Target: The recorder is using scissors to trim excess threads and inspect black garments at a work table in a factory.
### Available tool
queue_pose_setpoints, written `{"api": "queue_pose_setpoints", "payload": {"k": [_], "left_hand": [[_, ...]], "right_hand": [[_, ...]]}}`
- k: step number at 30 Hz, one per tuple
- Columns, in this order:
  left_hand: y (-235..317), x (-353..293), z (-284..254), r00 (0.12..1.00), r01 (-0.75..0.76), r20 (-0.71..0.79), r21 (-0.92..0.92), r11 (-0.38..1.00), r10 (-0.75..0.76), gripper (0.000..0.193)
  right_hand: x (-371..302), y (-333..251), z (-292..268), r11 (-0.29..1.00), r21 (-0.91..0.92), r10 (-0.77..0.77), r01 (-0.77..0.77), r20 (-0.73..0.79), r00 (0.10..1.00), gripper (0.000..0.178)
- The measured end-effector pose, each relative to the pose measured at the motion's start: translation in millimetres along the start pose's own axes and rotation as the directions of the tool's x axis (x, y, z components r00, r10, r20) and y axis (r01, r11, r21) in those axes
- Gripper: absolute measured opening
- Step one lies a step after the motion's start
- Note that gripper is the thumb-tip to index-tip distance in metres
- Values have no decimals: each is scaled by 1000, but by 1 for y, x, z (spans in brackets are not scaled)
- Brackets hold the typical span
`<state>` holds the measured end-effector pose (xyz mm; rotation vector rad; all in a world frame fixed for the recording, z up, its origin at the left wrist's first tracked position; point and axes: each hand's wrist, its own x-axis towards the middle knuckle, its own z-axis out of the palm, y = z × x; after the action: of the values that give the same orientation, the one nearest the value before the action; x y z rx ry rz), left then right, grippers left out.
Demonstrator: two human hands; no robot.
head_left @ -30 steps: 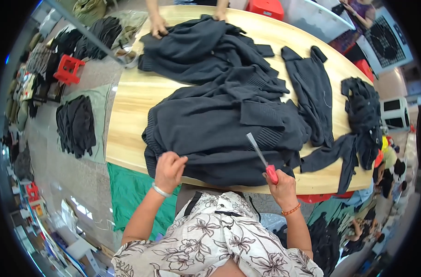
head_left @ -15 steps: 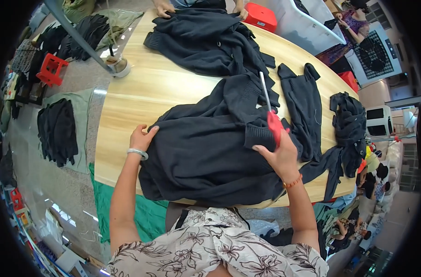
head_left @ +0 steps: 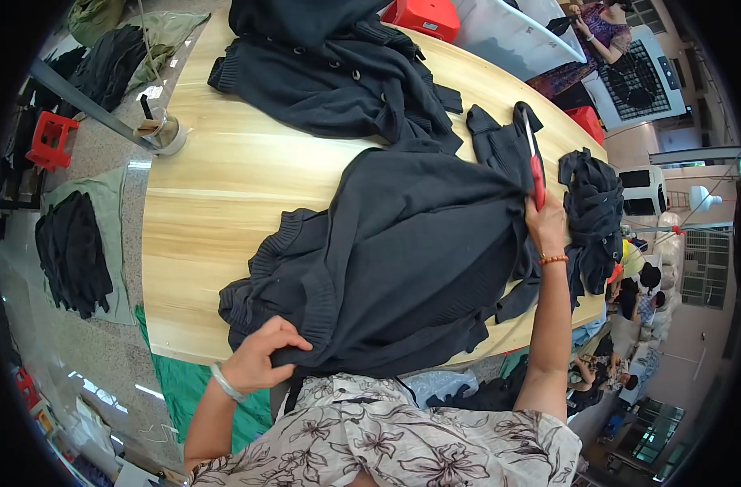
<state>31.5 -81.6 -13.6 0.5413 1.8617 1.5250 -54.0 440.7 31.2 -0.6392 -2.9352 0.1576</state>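
A black knitted sweater (head_left: pixel 411 252) with ribbed edges lies spread across the near part of the wooden table, its body pulled taut toward the right. My left hand (head_left: pixel 261 355) is closed on its ribbed hem at the table's near left edge, fingers on top and thumb below. In my right hand (head_left: pixel 546 223) are red-handled scissors (head_left: pixel 537 174), blades pointing away from me. That same hand also grips the sweater's right end; the exact hold is partly hidden. Beyond it lies a black buttoned cardigan (head_left: pixel 330 89).
More black knit pieces (head_left: pixel 594 195) lie along the right side of the wooden table (head_left: pixel 200 203). At the far edge stand a red stool (head_left: pixel 423 18) and a white bin (head_left: pixel 508 36). A cup (head_left: pixel 166 132) is fixed by a pole at the left. Dark clothes (head_left: pixel 74 252) lie on a floor cloth.
My right hand has moved away and right with the scissors, drawing the sweater out. My left hand has come nearer and now grips the hem. The co-worker's hands have left view.
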Motion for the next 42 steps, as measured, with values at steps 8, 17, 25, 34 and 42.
{"api": "queue_pose_setpoints", "payload": {"k": [8, 17, 25, 34, 42], "left_hand": [[-56, 35, 16, 862, 230, -201, -664, 712, -465, 77], [-95, 127, 10, 699, -59, -566, -655, 753, -437, 60], [-47, 76, 13, 860, 62, -418, -484, 873, -292, 83], [-84, 113, -5, 799, 461, -502, 159, 873, -330, 43], [-57, 102, -19, 550, -104, -792, 250, 963, 265, 10]], "right_hand": [[-33, 16, -1, 979, -5, 190, -205, 408, 893, 33], [47, -98, 125, 966, 70, -250, 247, 38, 967, 13], [79, -79, 197, 964, 99, -255, 245, 107, 961, 32], [57, -78, 134, 984, 80, -171, 156, 237, 956, 33], [-8, 7, -6, 873, 433, -160, 225, -182, 970, 18]]}}
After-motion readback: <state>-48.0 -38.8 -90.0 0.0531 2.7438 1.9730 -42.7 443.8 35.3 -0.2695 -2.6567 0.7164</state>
